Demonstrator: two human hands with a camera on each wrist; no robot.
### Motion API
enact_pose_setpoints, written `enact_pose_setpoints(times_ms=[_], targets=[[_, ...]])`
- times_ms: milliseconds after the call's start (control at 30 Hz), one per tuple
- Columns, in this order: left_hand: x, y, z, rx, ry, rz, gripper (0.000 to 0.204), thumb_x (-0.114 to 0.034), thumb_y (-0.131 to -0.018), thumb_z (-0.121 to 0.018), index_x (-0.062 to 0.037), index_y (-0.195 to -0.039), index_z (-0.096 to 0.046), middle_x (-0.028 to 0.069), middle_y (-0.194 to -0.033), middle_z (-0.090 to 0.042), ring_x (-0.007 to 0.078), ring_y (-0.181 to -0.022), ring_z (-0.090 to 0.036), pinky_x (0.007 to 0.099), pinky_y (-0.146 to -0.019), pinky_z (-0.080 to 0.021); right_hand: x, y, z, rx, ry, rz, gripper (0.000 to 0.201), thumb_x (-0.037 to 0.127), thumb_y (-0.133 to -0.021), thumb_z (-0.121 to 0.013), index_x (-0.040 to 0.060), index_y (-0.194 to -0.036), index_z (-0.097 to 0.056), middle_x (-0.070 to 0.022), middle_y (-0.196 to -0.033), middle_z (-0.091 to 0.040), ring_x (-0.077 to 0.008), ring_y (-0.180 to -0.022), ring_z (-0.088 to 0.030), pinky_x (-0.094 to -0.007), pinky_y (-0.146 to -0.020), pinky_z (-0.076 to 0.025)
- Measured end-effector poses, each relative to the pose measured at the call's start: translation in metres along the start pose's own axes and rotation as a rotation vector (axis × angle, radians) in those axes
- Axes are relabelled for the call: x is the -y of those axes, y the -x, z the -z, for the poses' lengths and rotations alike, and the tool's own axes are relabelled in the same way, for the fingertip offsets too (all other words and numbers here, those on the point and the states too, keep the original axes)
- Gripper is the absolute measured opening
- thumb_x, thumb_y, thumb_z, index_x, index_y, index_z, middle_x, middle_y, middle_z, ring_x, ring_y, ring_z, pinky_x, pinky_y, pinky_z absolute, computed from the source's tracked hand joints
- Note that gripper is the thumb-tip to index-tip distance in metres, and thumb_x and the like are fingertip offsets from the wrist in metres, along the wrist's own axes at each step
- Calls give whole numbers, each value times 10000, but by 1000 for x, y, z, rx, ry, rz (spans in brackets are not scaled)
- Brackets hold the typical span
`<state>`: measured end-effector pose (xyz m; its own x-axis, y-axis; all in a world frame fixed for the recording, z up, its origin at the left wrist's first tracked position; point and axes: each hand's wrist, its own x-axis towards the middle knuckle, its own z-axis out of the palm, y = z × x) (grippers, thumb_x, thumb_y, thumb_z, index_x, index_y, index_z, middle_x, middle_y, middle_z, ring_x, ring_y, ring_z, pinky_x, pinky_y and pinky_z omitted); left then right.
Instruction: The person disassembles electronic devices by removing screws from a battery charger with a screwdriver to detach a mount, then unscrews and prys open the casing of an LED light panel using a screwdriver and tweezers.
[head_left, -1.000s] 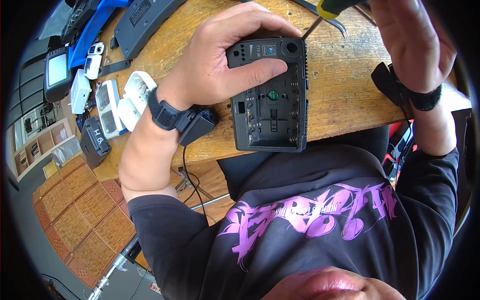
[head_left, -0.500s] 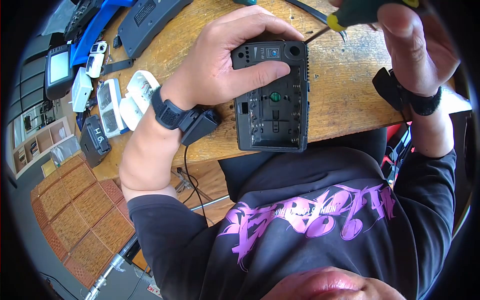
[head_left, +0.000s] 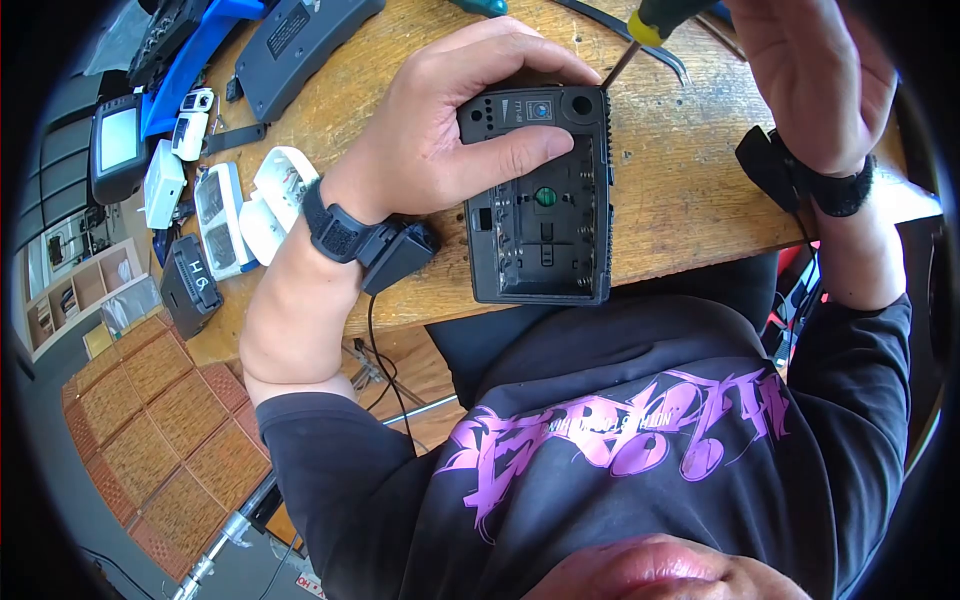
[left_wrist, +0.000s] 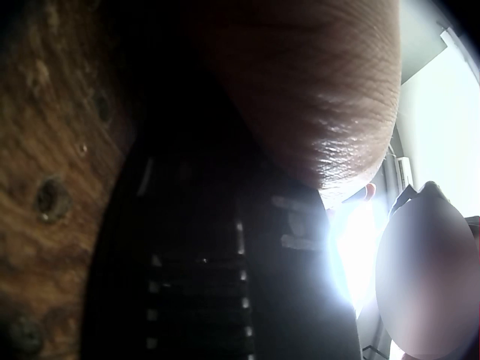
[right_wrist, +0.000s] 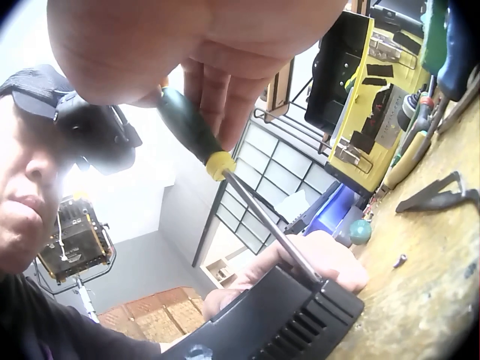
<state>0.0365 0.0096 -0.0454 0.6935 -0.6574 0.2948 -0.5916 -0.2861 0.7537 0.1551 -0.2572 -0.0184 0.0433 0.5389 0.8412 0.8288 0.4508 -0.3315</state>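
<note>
My left hand [head_left: 455, 130] grips the top end of a black plastic device [head_left: 545, 262], thumb over its face and fingers round the far edge. The device lies near the table's front edge with an open battery compartment showing metal springs and a green round spot. My right hand [head_left: 825, 90] holds a screwdriver [right_wrist: 189, 127] with a dark green and yellow handle, its fingers round the handle in the right wrist view. The shaft slants down to the device's far right corner, and the tip is hidden there. The left wrist view shows mostly the dark device and skin close up.
A small screw [right_wrist: 400, 261] and a black pronged tool [right_wrist: 439, 196] lie on the wooden table beyond the device. To the left are a grey casing [head_left: 300, 50], white plastic parts [head_left: 270, 200] and a device with a screen [head_left: 118, 140]. A yellow-edged case [right_wrist: 349, 112] stands behind.
The right hand and screwdriver handle tilted down to the right, then swung back up and left. The shaft stayed at the device's corner. The left hand and device have shifted only slightly.
</note>
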Motion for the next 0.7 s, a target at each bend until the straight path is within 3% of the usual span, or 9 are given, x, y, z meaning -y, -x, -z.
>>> enact_pose_setpoints(times_ms=[167,200,233,300,333,367,433,700], targets=[[0,0,2,12,-55,-34,410,-171,-859,-751,18,-1219,-697,119,-1117,-671,230,-1031,-666,332,-923,-508,12,-18,-6,35,-3,43,667,327,-939,-788,84,-1446,-430,-144,-1116,-641,-225,-945,-729,-318,-769,-642],[0,0,3,11,-56,-36,410,-171,-859,-751,18,-1219,-697,119,-1117,-671,230,-1031,-666,332,-923,-508,38,-28,-24,-76,71,23,658,339,-965,-754,89,-1468,-410,-153,-1112,-647,-216,-967,-726,-316,-776,-635],[1,0,3,12,-49,-37,413,-173,-859,-750,18,-1221,-696,119,-1119,-671,229,-1030,-664,331,-922,-508,58,-38,-32,-76,73,23,658,339,-965,-754,89,-1468,-410,-153,-1112,-647,-216,-967,-726,-316,-776,-635],[1,0,3,15,-42,-41,416,-174,-859,-749,19,-1223,-694,119,-1120,-670,228,-1029,-663,331,-920,-508,78,-51,-38,-303,-41,-702,662,344,-980,-732,87,-1485,-387,-155,-1090,-652,-207,-972,-722,-313,-789,-630],[1,0,3,14,-31,-37,417,-174,-860,-749,18,-1226,-693,119,-1119,-669,228,-1028,-664,331,-920,-508,30,-17,-63,-325,238,-113,633,348,-1014,-683,84,-1494,-367,-152,-1071,-652,-200,-959,-721,-304,-793,-630],[1,0,2,12,-19,-31,418,-173,-862,-748,18,-1229,-692,118,-1118,-668,228,-1027,-664,332,-921,-509,16,-11,-48,-325,238,-114,633,348,-1014,-683,84,-1494,-367,-152,-1071,-652,-200,-959,-721,-304,-793,-630],[0,0,2,14,-28,-22,416,-170,-864,-746,18,-1230,-691,118,-1116,-666,229,-1027,-665,333,-922,-510,8,-8,-15,-46,58,58,591,366,-1041,-633,84,-1494,-380,-157,-1069,-649,-200,-950,-718,-303,-796,-630],[-1,-1,2,4,-28,-28,405,-157,-869,-739,19,-1230,-691,119,-1116,-661,231,-1032,-667,337,-923,-511,33,-28,-12,4,154,49,568,370,-1048,-620,86,-1485,-395,-157,-1062,-647,-199,-922,-717,-307,-794,-631]])
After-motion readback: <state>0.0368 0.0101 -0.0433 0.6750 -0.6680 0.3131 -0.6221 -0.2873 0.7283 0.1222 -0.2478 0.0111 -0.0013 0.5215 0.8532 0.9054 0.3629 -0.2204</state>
